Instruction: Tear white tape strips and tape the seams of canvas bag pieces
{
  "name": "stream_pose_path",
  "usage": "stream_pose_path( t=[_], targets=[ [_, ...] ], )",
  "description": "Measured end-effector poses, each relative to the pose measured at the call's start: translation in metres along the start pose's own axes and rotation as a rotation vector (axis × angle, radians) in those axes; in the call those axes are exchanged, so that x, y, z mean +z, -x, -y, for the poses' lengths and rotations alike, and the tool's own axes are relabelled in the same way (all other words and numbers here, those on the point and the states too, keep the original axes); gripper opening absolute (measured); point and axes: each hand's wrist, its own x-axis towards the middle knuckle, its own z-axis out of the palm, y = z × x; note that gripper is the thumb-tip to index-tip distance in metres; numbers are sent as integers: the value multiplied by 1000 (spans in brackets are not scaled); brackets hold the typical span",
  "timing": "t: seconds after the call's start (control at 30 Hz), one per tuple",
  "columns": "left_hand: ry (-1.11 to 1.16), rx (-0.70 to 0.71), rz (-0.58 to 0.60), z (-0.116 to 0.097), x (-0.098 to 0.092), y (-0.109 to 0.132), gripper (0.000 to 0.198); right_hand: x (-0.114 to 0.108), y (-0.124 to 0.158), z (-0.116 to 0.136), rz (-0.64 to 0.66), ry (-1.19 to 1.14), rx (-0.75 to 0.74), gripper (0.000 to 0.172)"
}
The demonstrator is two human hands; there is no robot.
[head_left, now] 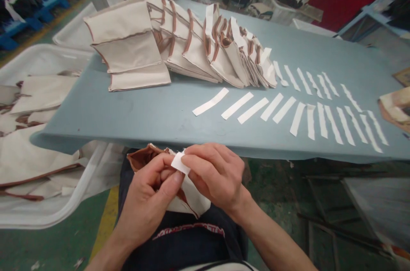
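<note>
By the table (153,117), left fingers (168,189) and right fingers (203,169) pinch a strip (179,162) between them.

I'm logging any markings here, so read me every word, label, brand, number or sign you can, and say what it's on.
No text can be read with certainty.
Red and white lettering on the dark garment at the lap: too blurred to quote.
Held white strip, white strips on the table: no print visible.

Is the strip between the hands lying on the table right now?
No, the right hand pinches the white strip at the beige fabric piece in the left hand, above the lap.
</note>
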Motion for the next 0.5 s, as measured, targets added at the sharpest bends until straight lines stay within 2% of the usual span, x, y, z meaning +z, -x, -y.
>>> stream_pose_path(
  t=[0.07, 0.2, 0.3, 0.4, 0.5],
  targets=[
    [65, -20, 31, 5, -3, 1, 24, -7, 0, -3, 47, -10, -6, 15],
    [129, 0, 2, 15, -7, 0, 31, -16, 1, -7, 216, -107, 157, 16],
    [169, -20, -8, 16, -3, 0, 32, -15, 3, -8, 277, -155, 238, 17],
    [214, -57, 12, 13, 2, 1, 29, -9, 7, -5, 226, -116, 188, 18],
    [183, -30, -22, 11, 6, 4, 30, -1, 7, 3, 61, -98, 189, 21]
  ],
)
